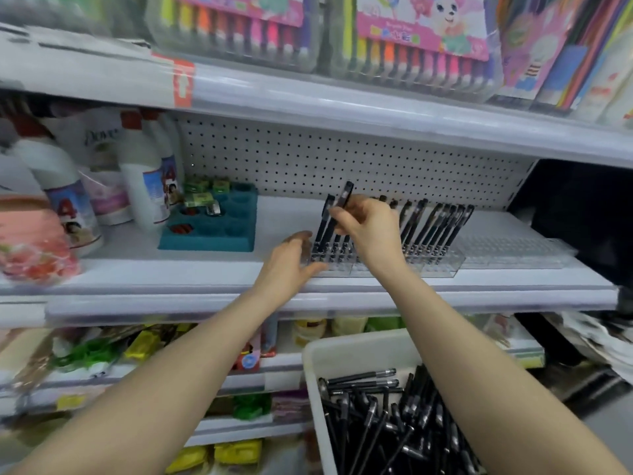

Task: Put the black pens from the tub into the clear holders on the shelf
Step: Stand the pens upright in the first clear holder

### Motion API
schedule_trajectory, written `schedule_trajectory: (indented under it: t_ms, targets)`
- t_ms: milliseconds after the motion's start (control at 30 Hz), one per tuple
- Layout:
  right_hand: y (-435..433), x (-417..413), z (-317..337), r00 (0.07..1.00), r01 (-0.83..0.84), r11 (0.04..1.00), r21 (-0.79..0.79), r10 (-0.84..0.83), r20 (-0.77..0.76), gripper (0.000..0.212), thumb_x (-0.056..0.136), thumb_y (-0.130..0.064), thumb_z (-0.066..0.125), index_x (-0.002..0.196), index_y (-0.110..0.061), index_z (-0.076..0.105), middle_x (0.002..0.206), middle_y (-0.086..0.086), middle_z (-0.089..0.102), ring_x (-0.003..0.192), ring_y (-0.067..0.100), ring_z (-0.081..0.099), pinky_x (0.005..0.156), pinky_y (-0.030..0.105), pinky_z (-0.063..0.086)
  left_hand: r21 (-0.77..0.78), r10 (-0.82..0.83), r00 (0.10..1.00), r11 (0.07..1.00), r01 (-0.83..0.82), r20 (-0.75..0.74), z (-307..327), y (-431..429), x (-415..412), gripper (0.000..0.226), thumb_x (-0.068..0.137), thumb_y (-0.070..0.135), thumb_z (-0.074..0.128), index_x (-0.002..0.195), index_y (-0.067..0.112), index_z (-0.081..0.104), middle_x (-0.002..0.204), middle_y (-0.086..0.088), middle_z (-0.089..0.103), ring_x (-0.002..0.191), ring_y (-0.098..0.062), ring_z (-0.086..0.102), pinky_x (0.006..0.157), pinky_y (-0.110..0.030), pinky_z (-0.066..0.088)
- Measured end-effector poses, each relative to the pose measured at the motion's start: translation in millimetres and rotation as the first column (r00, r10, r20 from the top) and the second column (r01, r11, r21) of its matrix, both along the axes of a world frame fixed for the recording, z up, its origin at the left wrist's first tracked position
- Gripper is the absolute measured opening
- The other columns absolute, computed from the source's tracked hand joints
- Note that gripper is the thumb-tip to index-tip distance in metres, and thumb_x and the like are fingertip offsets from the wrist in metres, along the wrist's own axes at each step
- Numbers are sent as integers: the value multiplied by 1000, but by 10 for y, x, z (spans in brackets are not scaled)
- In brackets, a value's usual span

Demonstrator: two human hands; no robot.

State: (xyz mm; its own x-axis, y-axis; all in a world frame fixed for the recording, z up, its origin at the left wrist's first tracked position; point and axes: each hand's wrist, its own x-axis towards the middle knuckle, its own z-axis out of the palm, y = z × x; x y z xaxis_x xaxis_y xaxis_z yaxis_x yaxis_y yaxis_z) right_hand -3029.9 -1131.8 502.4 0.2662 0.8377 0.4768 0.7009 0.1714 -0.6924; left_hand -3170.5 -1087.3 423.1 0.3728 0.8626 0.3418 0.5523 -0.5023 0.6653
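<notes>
A white tub (359,351) at the bottom right holds several loose black pens (383,416). On the middle shelf stand clear holders (442,265) with several black pens (435,228) upright in them. My right hand (370,228) pinches a black pen (340,209) above the left end of the holders, its tip down among the slots. Another pen (323,221) stands just left of it. My left hand (291,262) rests with relaxed fingers against the left end of the clear holder. More clear holders (513,253) without pens lie to the right.
A teal tray (212,234) with small items sits left of the holders, white bottles (144,186) beyond it. A pegboard back wall (342,159) lies behind. Marker packs (411,39) fill the upper shelf, and packaged goods (137,344) the lower ones.
</notes>
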Motion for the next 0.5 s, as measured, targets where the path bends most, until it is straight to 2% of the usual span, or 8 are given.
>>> schedule_trajectory:
  t_ms: [100, 267, 367, 500]
  targets:
    - [-7, -63, -57, 999, 20, 1000, -9, -20, 26, 24, 90, -33, 67, 82, -10, 68, 69, -2, 70, 65, 6, 69, 70, 32, 57, -2, -15, 1000, 1000, 15, 21, -31, 29, -27, 68, 88, 38, 71, 144, 14, 43, 133, -7, 59, 121, -20, 56, 98, -26, 41]
    - [-19, -88, 69, 993, 106, 989, 103, -110, 40, 23, 91, -36, 64, 84, -14, 68, 65, -6, 69, 66, 7, 68, 66, 24, 53, 21, -35, 999, 999, 34, 37, -64, 51, -34, 66, 87, 39, 71, 143, 14, 45, 132, -8, 60, 119, -21, 57, 100, -30, 44]
    - [35, -97, 85, 994, 80, 993, 87, -86, 70, 24, 91, -34, 64, 85, -11, 68, 68, -3, 71, 69, 14, 70, 71, 35, 56, 14, -38, 998, 999, 37, 43, -71, 59, -37, 66, 87, 40, 71, 142, 15, 44, 132, -7, 60, 118, -21, 58, 101, -33, 47]
    - [105, -132, -116, 992, 37, 999, -40, -32, 120, 25, 90, -34, 66, 81, -10, 68, 68, 3, 71, 68, 20, 70, 72, 41, 57, 11, -40, 998, 999, 40, 43, -77, 53, -38, 67, 87, 39, 72, 143, 15, 44, 132, -6, 61, 118, -21, 58, 102, -37, 47]
